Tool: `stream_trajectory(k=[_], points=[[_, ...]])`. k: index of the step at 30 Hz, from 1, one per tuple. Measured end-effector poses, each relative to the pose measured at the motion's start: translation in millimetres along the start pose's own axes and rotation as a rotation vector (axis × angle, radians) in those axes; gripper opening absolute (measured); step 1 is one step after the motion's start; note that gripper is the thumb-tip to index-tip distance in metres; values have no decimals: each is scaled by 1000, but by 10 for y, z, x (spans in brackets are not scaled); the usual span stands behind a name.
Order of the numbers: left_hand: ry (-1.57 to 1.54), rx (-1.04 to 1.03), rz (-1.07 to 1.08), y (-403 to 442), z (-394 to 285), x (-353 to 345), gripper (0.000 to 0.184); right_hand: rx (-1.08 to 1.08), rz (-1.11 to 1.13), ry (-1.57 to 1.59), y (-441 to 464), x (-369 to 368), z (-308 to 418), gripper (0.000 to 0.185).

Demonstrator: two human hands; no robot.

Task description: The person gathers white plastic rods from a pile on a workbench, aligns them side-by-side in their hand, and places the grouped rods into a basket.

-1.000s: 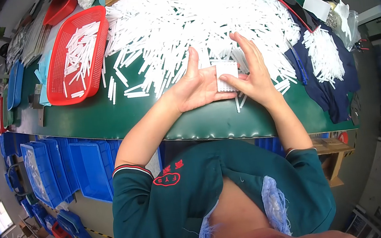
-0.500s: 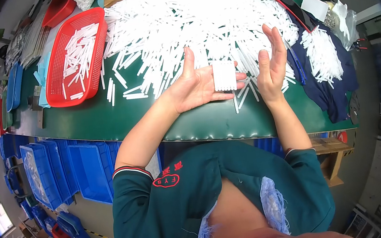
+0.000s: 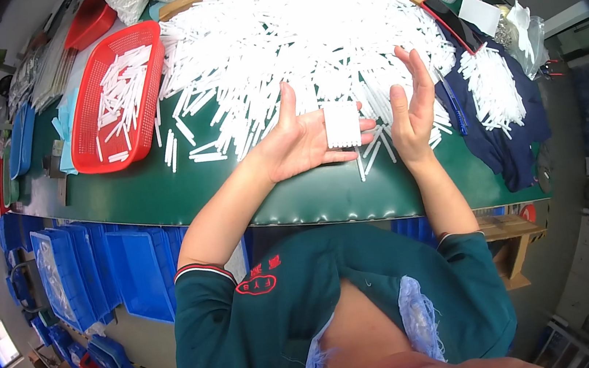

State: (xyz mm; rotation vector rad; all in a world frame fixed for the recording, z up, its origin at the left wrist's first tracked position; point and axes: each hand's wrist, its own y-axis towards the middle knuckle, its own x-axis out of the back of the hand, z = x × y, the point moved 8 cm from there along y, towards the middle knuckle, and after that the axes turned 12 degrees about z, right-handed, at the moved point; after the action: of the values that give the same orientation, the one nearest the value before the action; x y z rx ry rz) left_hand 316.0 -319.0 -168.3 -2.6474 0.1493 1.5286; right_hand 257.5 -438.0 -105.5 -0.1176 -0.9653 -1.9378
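My left hand (image 3: 293, 144) lies palm up above the front of the green table, thumb raised. Across its outstretched fingers rests a flat row of short white sticks (image 3: 342, 125), side by side. My right hand (image 3: 412, 114) is upright just to the right, palm turned toward the row, fingers apart and holding nothing. Beyond both hands spreads a large heap of loose white sticks (image 3: 292, 44). A few single white sticks (image 3: 376, 150) lie on the table between the hands, partly hidden by the left fingers.
A red perforated basket (image 3: 158, 76) with white sticks stands left on the green table (image 3: 297, 202). To the right, more white sticks (image 3: 492, 90) lie on dark blue cloth (image 3: 533, 118), near a blue pen (image 3: 456, 107). Blue crates (image 3: 140, 273) stand below the table edge.
The view has shifted slightly, so the table and heap sit a little lower in it. Both hands keep nearly the same pose, and the row of sticks stays on my left fingers.
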Motion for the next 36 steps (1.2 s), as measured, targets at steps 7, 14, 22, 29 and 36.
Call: stream_trajectory(k=[7, 14, 22, 29, 36], points=[[4, 1, 0, -2, 1, -10, 112, 37, -23, -24, -5, -3, 39, 51], [23, -4, 6, -8, -2, 14, 115, 40, -15, -34, -16, -18, 27, 53], [-35, -18, 11, -9, -18, 12, 112, 42, -8, -36, -16, -40, 19, 54], [-11, -19, 7, -4, -20, 40, 111, 34, 14, 6, -12, -58, 13, 55], [15, -48, -85, -17, -62, 45, 112, 58, 147, 11, -28, -170, 4, 63]])
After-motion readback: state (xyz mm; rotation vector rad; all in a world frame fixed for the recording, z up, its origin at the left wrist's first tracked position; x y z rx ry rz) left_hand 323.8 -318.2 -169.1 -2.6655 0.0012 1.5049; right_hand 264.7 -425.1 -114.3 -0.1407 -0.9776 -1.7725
